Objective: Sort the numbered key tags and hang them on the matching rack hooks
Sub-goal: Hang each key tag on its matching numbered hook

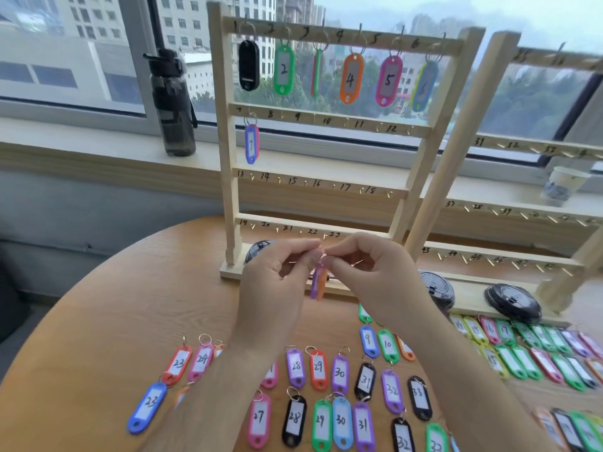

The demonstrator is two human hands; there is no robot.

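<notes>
Your left hand (pixel 274 275) and right hand (pixel 378 272) are bare, and both forearms (pixel 456 360) show uncovered from the wrist to the lower edge of the view. Your fingers (pixel 293 247) are slim with rounded tips; finer detail is blurred.

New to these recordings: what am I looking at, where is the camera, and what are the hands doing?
There is no robot: one camera worn on a person's head looks down at their bare hands. The left hand and right hand together pinch the ring of a purple and orange plastic key tag pair, hanging edge-on. Rows of coloured numbered key tags lie on the round wooden table. Behind stands a pale wooden rack with numbered hooks; tags hang from hooks 1 to 7.
</notes>
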